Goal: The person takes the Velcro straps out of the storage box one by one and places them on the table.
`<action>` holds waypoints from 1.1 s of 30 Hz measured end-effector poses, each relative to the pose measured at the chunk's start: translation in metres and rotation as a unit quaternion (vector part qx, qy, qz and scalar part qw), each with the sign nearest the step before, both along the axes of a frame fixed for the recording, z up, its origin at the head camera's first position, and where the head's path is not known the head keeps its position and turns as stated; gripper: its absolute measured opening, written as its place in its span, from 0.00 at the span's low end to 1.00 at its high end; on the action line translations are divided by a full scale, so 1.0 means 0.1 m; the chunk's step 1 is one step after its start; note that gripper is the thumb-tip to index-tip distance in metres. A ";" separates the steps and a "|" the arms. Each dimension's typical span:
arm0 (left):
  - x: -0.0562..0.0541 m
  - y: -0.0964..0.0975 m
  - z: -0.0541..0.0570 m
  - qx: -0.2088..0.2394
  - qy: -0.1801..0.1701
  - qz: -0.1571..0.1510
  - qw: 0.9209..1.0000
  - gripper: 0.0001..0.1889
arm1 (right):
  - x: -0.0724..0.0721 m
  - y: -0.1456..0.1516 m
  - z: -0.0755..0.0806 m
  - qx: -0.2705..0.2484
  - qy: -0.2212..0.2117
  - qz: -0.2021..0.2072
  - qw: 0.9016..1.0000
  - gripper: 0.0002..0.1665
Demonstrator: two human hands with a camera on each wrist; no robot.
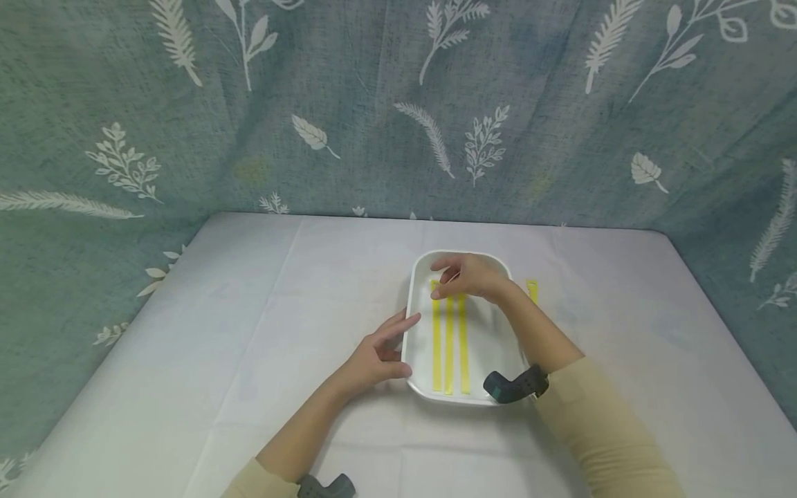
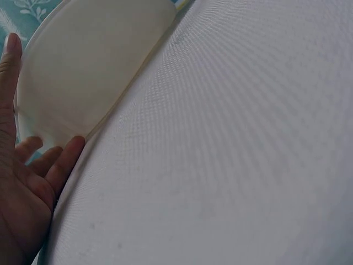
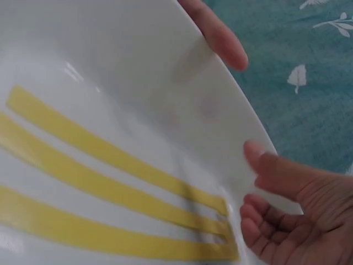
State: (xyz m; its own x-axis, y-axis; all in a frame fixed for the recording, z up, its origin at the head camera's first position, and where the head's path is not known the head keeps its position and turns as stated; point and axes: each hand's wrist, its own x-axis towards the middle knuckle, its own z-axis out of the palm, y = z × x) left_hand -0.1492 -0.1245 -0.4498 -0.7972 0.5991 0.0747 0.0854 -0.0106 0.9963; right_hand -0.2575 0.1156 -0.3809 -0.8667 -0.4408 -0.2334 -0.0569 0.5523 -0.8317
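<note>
A white rectangular tray (image 1: 497,346) with rounded corners rests on the cloth-covered table. Three flat yellow strips (image 1: 437,346) lie side by side lengthwise inside it, and their far ends look notched in the right wrist view. My left hand (image 1: 376,353) touches the tray's left outer wall, fingers extended and thumb near the front corner. Over the far part of the tray hovers my right hand (image 1: 470,275), its fingers loosely bent above the strips' far ends. Nothing shows between its thumb and fingers in the right wrist view (image 3: 292,210).
Another yellow strip (image 1: 532,289) with a slotted end lies right of the tray, partly hidden behind the right forearm. A white cloth (image 1: 299,332) covers the table. Behind it hangs a blue-green curtain (image 1: 373,138) with white leaf prints. Dark camera mounts sit on both wrists.
</note>
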 end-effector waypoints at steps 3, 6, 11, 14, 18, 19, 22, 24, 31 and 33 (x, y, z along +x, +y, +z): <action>0.00 0.00 0.00 -0.003 0.002 0.001 1.000 0.43 | -0.01 -0.04 -0.10 0.013 0.020 -0.011 1.000 0.37; 0.00 -0.01 0.00 -0.012 0.001 0.000 1.000 0.41 | -0.02 -0.06 -0.17 0.036 0.038 -0.019 0.998 0.38; 0.01 -0.02 0.03 -0.034 -0.004 0.000 0.999 0.39 | -0.02 -0.09 -0.21 0.084 0.055 -0.020 0.995 0.39; 0.02 -0.02 0.05 -0.036 -0.007 0.000 0.999 0.39 | -0.03 -0.12 -0.22 0.109 0.063 -0.016 0.992 0.39; 0.02 -0.02 0.06 -0.029 -0.008 -0.002 1.000 0.39 | -0.02 -0.14 -0.24 0.137 0.073 -0.007 0.988 0.38; 0.02 -0.01 0.06 -0.028 -0.008 -0.002 1.000 0.39 | -0.02 -0.14 -0.25 0.140 0.073 -0.006 0.987 0.38; 0.02 -0.01 0.06 -0.032 -0.006 0.001 0.999 0.39 | -0.02 -0.16 -0.26 0.140 0.076 -0.005 0.987 0.36; 0.02 -0.01 0.06 -0.036 -0.004 0.002 0.999 0.39 | -0.02 -0.17 -0.27 0.138 0.078 -0.003 0.987 0.33; 0.02 -0.01 0.06 -0.040 0.004 0.004 0.999 0.40 | -0.01 -0.20 -0.26 0.119 0.084 0.010 0.989 0.22; 0.02 -0.01 0.06 -0.040 0.002 0.004 0.999 0.39 | -0.01 -0.20 -0.25 0.113 0.091 0.012 0.989 0.21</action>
